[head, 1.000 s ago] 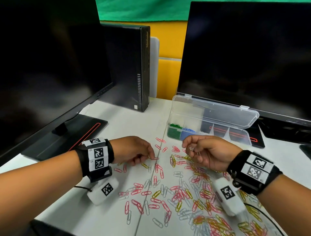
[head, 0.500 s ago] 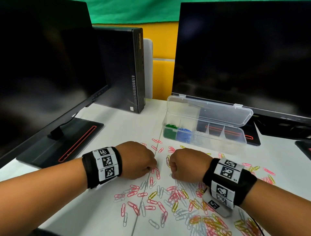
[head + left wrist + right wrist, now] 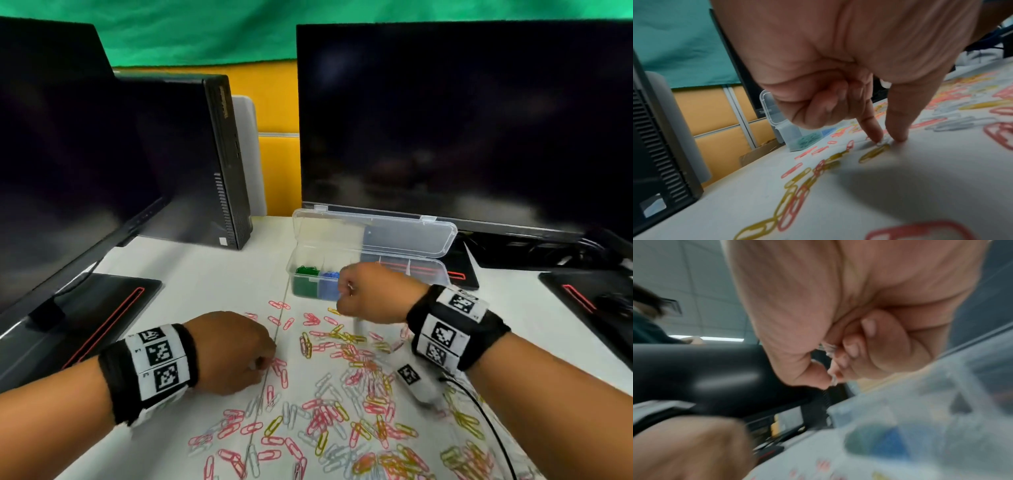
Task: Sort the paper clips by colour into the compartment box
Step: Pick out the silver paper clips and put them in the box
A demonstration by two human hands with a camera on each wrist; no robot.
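Observation:
Pink, yellow and white paper clips (image 3: pixel 342 394) lie scattered over the white table. The clear compartment box (image 3: pixel 424 270) stands behind them with its lid (image 3: pixel 373 233) open; green clips (image 3: pixel 305 277) fill its left compartment and blue clips (image 3: pixel 327 284) the one beside it. My right hand (image 3: pixel 347 287) hovers over the box front just right of the blue compartment, its fingers curled round white clips (image 3: pixel 828 348). My left hand (image 3: pixel 263 363) is down at the heap's left edge, where index finger and thumb pinch a white clip (image 3: pixel 882 141) on the table.
Two dark monitors (image 3: pixel 462 130) and a black PC tower (image 3: pixel 205 161) stand behind the box. Monitor stands (image 3: pixel 102 318) flank the work area. A black cable (image 3: pixel 486 421) runs from my right wrist across the clips. A person's dark sleeve (image 3: pixel 645 332) shows far off.
My right hand has lifted off the heap and moved forward to the box with white clips in it. My left hand stays at the heap's left edge, fingertips on the table.

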